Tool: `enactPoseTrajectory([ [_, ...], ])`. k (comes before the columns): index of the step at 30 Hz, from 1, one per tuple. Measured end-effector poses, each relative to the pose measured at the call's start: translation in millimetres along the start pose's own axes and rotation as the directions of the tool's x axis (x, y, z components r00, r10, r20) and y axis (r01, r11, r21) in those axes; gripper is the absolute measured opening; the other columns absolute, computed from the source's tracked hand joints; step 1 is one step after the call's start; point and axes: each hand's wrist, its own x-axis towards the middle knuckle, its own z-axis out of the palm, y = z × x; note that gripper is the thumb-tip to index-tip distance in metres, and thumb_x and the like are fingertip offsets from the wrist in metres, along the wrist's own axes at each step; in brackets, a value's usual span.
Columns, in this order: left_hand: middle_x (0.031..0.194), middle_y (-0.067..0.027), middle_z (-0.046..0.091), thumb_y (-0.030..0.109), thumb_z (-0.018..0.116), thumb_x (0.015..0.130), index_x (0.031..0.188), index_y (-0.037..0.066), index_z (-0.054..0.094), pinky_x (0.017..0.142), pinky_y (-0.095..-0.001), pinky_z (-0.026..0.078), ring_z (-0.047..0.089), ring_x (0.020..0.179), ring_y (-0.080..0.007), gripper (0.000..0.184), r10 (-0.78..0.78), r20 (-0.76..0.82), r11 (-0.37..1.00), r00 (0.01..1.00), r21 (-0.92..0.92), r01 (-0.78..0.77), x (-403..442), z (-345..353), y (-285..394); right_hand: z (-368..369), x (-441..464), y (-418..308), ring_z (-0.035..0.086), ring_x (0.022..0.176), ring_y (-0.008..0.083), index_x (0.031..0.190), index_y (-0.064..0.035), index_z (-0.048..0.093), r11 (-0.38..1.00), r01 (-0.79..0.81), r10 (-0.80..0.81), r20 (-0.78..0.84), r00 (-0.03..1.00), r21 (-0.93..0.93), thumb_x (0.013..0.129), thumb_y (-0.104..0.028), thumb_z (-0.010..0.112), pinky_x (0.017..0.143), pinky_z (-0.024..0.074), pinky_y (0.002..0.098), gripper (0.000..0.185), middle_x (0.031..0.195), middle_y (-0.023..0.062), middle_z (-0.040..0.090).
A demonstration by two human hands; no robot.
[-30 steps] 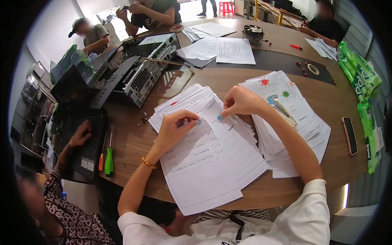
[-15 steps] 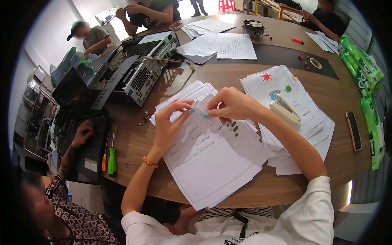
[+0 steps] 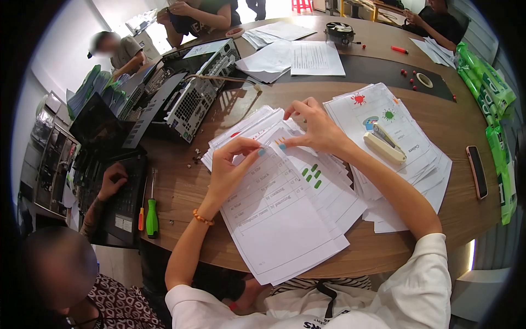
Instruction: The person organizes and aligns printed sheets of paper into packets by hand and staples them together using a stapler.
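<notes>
My left hand [image 3: 236, 163] is closed on the top edge of some printed sheets [image 3: 279, 219], thumb in front. These sheets hang tilted toward me over the table's near edge. At their upper corner is my right hand [image 3: 315, 129], its thumb by the paper and its index finger stretched apart over the sheets behind. Beneath lies a page with green shapes [image 3: 311, 175], partly covered. More loose papers [image 3: 257, 123] fan out behind my hands. To the right, a cream stapler [image 3: 385, 145] rests on another stack of worksheets [image 3: 419, 164].
An opened computer case [image 3: 192, 104] and a laptop [image 3: 123, 219] with a co-worker's hand [image 3: 112, 180] stand left. Near them lies a green screwdriver [image 3: 152, 219]. A phone [image 3: 476, 171] and green packs [image 3: 496, 148] line the right. A cooling fan [image 3: 339, 33] sits at the back.
The right hand's pinch has spread, with its fingers reaching farther back. The front sheets have shifted left, showing more of the page with green shapes. My left hand still pinches the top edge.
</notes>
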Motion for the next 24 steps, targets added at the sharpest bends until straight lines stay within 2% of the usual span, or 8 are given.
enactPoseTrajectory([
  [4,0.081,-0.0030,0.062,0.002,0.063,0.077,0.087,-0.001,0.062,0.067,-0.0189,0.044,0.055,0.072,-0.0061,0.010,0.021,-0.014,1.000,1.000,-0.011,-0.021,0.1,-0.3,-0.7,4.6,3.6,16.7,0.046,0.098,0.0249,0.092,-0.0123,0.062,0.998,0.065,-0.064,0.048,0.997,-0.026,0.063,-0.028,0.077,0.082,0.0415,0.0321,0.036,0.101,0.0113,0.046],
  [6,0.081,-0.0031,0.062,0.002,0.063,0.076,0.087,-0.001,0.062,0.068,-0.0191,0.044,0.055,0.072,-0.0062,0.011,0.028,-0.008,1.000,1.000,-0.006,-0.028,0.7,-0.5,-0.7,7.2,7.7,22.3,0.046,0.097,0.0238,0.091,-0.0118,0.064,0.996,0.001,-0.010,0.103,0.995,0.089,0.063,-0.027,0.076,0.082,0.0402,0.0301,0.034,0.101,0.0102,0.045],
  [9,0.082,-0.0030,0.062,0.001,0.063,0.076,0.086,-0.001,0.062,0.068,-0.0195,0.044,0.055,0.073,-0.0064,0.010,0.051,-0.021,0.999,0.998,-0.006,-0.051,0.9,0.4,0.5,0.2,8.9,17.0,0.046,0.097,0.0232,0.086,-0.0114,0.065,0.989,0.016,-0.029,0.087,0.996,0.149,0.064,-0.026,0.075,0.081,0.0398,0.0291,0.028,0.101,0.0100,0.045],
  [13,0.081,-0.0030,0.061,-0.001,0.062,0.075,0.085,-0.001,0.062,0.068,-0.0198,0.043,0.054,0.073,-0.0069,0.010,0.045,-0.027,0.998,0.999,-0.037,-0.046,0.4,-1.3,-1.0,-9.3,3.4,-2.0,0.046,0.097,0.0225,0.076,-0.0095,0.066,0.990,-0.030,0.015,0.106,0.994,0.135,0.065,-0.025,0.074,0.080,0.0395,0.0290,0.021,0.100,0.0109,0.047],
  [16,0.081,-0.0032,0.061,-0.001,0.062,0.075,0.085,-0.001,0.062,0.068,-0.0200,0.043,0.054,0.073,-0.0071,0.010,0.057,0.007,0.997,0.998,-0.043,-0.057,0.2,-1.3,-0.1,-7.7,0.9,-0.2,0.046,0.098,0.0225,0.069,-0.0078,0.066,0.998,0.006,-0.020,0.201,0.979,0.069,0.064,-0.025,0.074,0.079,0.0395,0.0290,0.020,0.100,0.0125,0.047],
  [19,0.081,-0.0033,0.061,-0.001,0.062,0.075,0.085,-0.001,0.062,0.068,-0.0201,0.043,0.054,0.073,-0.0071,0.010,0.066,0.017,0.997,0.998,-0.045,-0.065,-0.1,-0.6,0.4,-4.8,6.3,12.8,0.047,0.094,0.0205,0.072,-0.0058,0.065,0.993,-0.013,-0.017,0.244,0.970,0.120,0.064,-0.023,0.074,0.079,0.0388,0.0292,0.021,0.095,0.0122,0.052],
  [22,0.081,-0.0035,0.061,-0.002,0.062,0.074,0.086,-0.001,0.062,0.068,-0.0201,0.043,0.054,0.074,-0.0072,0.011,0.059,0.007,0.997,0.998,-0.047,-0.059,-0.4,-0.5,0.2,-6.7,11.3,17.2,0.052,0.082,0.0171,0.073,-0.0039,0.065,0.981,-0.050,0.004,0.240,0.971,0.187,0.066,-0.020,0.072,0.074,0.0414,0.0273,0.019,0.086,0.0101,0.057],
  [24,0.081,-0.0036,0.061,-0.002,0.062,0.074,0.086,-0.001,0.062,0.069,-0.0201,0.043,0.054,0.074,-0.0073,0.011,0.055,0.002,0.997,0.998,-0.049,-0.055,-0.2,-0.8,0.0,-9.1,11.5,17.4,0.056,0.070,0.0141,0.076,-0.0013,0.062,0.992,-0.048,0.033,0.130,0.991,0.114,0.071,-0.015,0.068,0.065,0.0442,0.0245,0.016,0.077,0.0090,0.060],
])
